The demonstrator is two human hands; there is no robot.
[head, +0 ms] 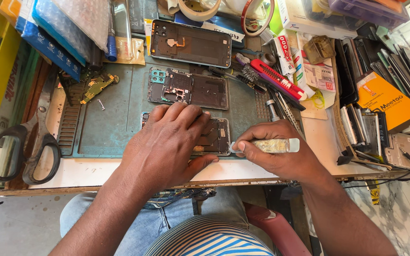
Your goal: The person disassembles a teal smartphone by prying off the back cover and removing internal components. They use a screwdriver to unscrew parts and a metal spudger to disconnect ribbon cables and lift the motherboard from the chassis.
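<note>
Your left hand (169, 140) lies flat with fingers together on the opened phone (214, 137) at the mat's (110, 128) near edge, while your right hand (281, 151) pinches a small glue tube (274, 145) just beside it; squeeze hard and glue may flood the circuit board.

black scissors (20, 151) left, red utility knife (277, 78) right, tape roll (199, 9) above.

The single head camera looks steeply down from close above onto the work mat (110, 128) and the table's front edge (91, 173), showing also the person's lap.
</note>
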